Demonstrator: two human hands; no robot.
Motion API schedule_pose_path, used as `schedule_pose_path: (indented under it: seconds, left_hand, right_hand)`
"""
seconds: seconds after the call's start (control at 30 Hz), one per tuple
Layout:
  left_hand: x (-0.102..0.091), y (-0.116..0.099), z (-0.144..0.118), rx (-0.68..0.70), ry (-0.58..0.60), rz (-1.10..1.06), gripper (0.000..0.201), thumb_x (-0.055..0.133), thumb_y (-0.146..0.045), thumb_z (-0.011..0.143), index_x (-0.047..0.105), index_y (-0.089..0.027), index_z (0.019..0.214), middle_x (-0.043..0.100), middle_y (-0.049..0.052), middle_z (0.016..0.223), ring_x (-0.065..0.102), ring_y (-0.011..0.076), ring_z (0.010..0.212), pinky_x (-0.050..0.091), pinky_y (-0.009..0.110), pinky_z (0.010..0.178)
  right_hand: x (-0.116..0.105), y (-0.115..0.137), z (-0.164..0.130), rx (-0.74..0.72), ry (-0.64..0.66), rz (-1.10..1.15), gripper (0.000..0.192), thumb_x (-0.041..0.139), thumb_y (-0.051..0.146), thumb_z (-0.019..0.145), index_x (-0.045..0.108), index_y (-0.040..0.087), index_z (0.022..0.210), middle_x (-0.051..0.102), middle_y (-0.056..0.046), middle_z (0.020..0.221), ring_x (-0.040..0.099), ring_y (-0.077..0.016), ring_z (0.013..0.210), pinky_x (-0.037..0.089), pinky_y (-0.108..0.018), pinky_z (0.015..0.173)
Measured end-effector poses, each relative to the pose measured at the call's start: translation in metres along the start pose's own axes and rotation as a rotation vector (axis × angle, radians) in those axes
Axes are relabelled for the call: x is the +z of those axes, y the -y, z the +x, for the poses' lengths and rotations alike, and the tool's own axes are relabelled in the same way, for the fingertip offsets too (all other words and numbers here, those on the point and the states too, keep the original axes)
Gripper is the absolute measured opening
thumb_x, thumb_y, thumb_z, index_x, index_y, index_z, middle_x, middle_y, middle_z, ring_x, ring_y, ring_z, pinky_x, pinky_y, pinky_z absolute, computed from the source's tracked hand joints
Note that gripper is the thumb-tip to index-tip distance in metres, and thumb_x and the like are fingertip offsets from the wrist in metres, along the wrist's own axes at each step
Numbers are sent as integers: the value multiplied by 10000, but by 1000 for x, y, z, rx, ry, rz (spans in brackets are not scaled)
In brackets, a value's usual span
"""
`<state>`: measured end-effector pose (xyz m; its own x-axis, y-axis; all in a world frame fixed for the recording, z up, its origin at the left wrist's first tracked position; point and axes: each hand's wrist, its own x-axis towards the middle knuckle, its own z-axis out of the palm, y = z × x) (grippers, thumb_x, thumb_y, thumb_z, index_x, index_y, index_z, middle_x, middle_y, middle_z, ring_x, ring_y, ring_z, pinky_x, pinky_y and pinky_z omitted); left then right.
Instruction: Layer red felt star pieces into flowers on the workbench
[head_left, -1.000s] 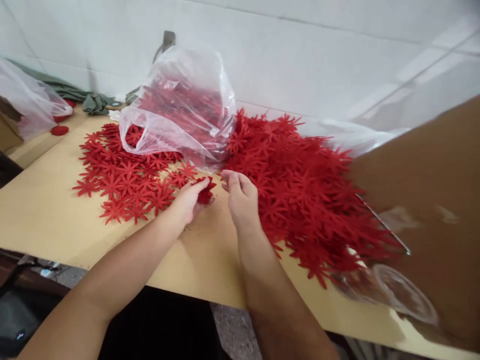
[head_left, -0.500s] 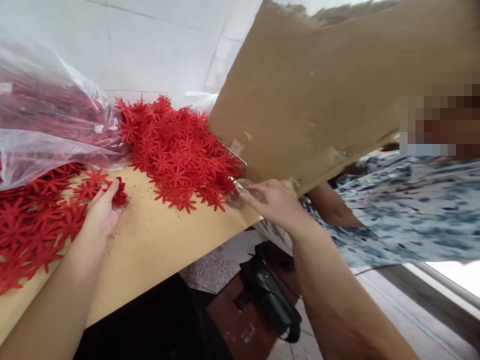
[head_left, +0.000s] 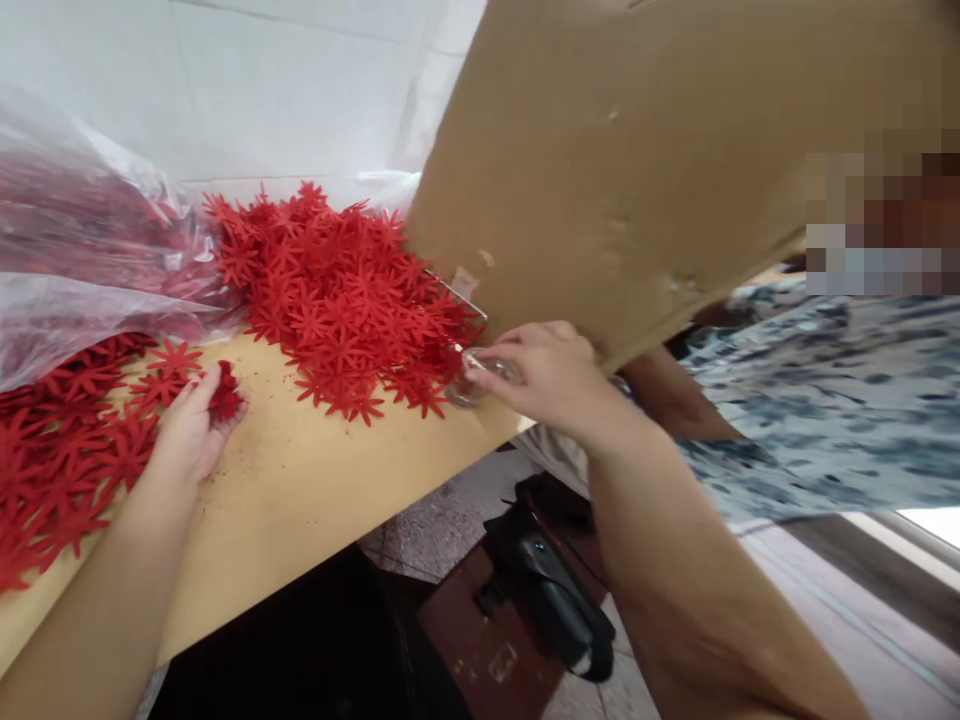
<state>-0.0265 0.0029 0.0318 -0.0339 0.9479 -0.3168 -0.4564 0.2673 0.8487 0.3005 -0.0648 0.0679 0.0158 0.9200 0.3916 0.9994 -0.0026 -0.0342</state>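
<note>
On the tan wooden tabletop (head_left: 315, 490), near its left end, the person's left hand (head_left: 191, 425) rests palm-down with the fingers curled around a small bunch of red star-shaped felt flowers (head_left: 225, 398), pinched between thumb and fingertips. To its left a spread of flat single red felt flowers (head_left: 67, 450) lies one layer deep, which looks like pieces already dealt with, though that is only a judgement. A far larger loose heap of red felt flowers (head_left: 337, 290) sits by the table's far edge, and a clear plastic bag of more red flowers (head_left: 90, 260) lies beside it, so most of the stock seems untouched. At the table's right edge the right hand (head_left: 551, 375) reaches out, arm nearly straight, fingers closed loosely on a small clear glass cup (head_left: 471, 385) at the heap's foot. A brown cardboard sheet (head_left: 660, 150) leans over that corner, with another person in a blue patterned garment (head_left: 825, 390) beyond it.
</note>
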Motion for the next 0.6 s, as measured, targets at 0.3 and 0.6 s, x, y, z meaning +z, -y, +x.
schedule_pose_path:
  seconds: [0.3, 0.6]
  left_hand:
    - [-2, 14, 1, -18, 13, -112, 195, 437, -266, 838, 577, -144, 778, 627, 6, 624, 567, 80, 522, 463, 198, 516]
    - [-14, 11, 10, 13, 4, -140, 222, 434, -349, 828, 538, -155, 855, 607, 14, 691, 582, 94, 633, 473, 218, 608]
  right_hand:
    - [46, 184, 48, -237, 158, 791, 386, 562, 386, 728, 574, 119, 1006, 623, -109, 917, 583, -168, 751, 472, -307, 673]
    - [110, 225, 74, -101, 317, 1188, 165, 535, 110, 690, 588, 137, 844, 621, -35, 754, 582, -130, 678, 479, -305, 707]
